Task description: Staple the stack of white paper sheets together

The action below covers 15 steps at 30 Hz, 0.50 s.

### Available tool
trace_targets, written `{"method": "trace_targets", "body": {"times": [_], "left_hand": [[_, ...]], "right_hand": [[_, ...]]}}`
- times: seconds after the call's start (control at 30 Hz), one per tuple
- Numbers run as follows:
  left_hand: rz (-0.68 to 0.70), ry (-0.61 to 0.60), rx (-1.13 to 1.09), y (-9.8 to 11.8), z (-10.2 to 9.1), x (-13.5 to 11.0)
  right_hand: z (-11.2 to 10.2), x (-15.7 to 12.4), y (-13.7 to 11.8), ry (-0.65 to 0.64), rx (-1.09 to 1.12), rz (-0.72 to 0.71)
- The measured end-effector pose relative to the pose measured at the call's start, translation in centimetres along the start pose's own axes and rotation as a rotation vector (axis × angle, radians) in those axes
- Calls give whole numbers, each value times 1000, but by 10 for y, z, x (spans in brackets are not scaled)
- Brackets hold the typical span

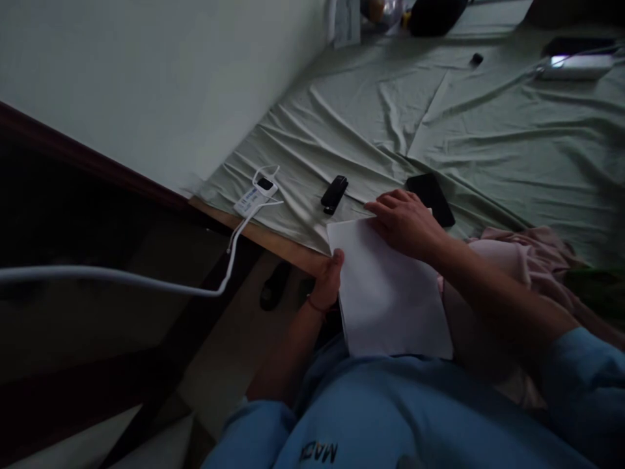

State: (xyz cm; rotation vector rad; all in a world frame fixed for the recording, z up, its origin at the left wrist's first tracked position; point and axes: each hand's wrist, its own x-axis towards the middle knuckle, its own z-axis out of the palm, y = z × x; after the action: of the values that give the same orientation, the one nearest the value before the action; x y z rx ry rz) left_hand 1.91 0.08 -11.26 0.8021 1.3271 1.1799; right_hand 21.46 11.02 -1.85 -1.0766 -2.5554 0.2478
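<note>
Head view, the only one supplied: a white sheet of paper (385, 293) is seen overhanging the bed edge, its upper end on the wrinkled green bedsheet (463, 130) and its lower part over the lap. The sheet's left edge is pinched by the left hand (328, 281), thumb on top and fingers beneath, while the right hand (407, 221) is laid flat across the top edge, fingers extended and pressing, not clenched. With so little of the paper supported, it could be creased or slid off toward 6 o'clock if pressure is released unevenly. A black phone (432, 197) at 1 o'clock of the right hand and a small black device (334, 194) at 10 o'clock could be nudged. A white tag (254, 195) with its cable (146, 280) lies farther toward 9 o'clock; its print cannot be read. Dark lettering on the blue garment (390, 417), seen upside down, is too dim to be made out with confidence.
</note>
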Motion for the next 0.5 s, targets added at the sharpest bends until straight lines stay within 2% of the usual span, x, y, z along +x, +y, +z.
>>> {"method": "trace_targets", "body": {"times": [0.07,0.13,0.27,0.37,0.5], "left_hand": [[-24,-51,-1,-3,1,3],[-23,-31,30,-3,2,4],[117,64,237,5,1,-1],[192,53,319,10,-3,-8],[75,-20,212,8,-9,-12]], "right_hand": [[1,6,-2,-2,38,-48],[2,13,-3,-27,75,-54],[10,26,1,21,97,95],[20,30,4,8,64,221],[28,31,4,-112,23,265]]}}
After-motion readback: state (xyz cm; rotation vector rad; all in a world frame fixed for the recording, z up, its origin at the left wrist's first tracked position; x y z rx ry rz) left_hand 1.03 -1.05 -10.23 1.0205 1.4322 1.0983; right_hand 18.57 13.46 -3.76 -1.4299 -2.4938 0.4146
